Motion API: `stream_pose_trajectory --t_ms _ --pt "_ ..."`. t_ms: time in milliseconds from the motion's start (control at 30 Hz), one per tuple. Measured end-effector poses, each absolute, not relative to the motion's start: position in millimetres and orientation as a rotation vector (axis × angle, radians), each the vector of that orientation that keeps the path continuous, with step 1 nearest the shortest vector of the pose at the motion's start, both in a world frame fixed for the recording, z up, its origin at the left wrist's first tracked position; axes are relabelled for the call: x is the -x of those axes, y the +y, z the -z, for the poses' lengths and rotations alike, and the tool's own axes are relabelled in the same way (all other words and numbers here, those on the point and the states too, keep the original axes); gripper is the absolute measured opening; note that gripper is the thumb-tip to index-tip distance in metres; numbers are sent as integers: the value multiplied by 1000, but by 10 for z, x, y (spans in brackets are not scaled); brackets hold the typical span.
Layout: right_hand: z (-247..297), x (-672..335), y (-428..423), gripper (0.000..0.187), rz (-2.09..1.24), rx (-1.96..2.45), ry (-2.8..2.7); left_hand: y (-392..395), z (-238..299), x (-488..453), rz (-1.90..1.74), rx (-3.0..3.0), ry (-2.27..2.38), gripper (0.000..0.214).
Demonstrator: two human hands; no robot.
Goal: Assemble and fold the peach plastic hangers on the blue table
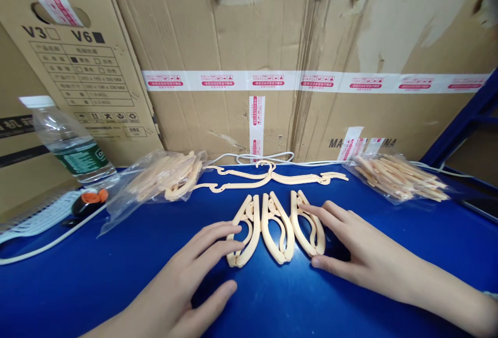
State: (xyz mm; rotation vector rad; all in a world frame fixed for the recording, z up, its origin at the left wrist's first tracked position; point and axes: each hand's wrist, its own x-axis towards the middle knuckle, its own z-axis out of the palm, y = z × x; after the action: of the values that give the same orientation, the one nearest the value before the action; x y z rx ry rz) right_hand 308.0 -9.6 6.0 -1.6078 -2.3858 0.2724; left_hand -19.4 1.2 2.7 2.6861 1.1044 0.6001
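As things lie now: three folded hangers (265,224) sit side by side on the blue table (116,275), between the hands.
Left hand (194,270): open and flat, fingertips touching the leftmost hanger.
Right hand (350,244): open, fingers resting on the rightmost.
Not folded: one spread hanger (272,176) behind; left bag (159,177) and right bag (397,177) look full.
Room: bare table in front; cardboard boxes (233,42) wall off the back.

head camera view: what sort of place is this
Likely a packing or assembly bench in a warehouse or workshop: taped cardboard cartons behind a blue worktable, clear bags of cream plastic parts, three folded hangers in a row.
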Motion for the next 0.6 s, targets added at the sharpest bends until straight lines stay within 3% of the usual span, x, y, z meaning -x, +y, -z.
stream_pose_trajectory --t_ms 267,600 --pt "-133 -3054 -132 61 -383 1558 -2449 11 -85 201 -376 -2851 867 57" --pt "-103 -2994 -174 57 -396 1450 -2443 -17 -66 213 -377 -2908 878 57"
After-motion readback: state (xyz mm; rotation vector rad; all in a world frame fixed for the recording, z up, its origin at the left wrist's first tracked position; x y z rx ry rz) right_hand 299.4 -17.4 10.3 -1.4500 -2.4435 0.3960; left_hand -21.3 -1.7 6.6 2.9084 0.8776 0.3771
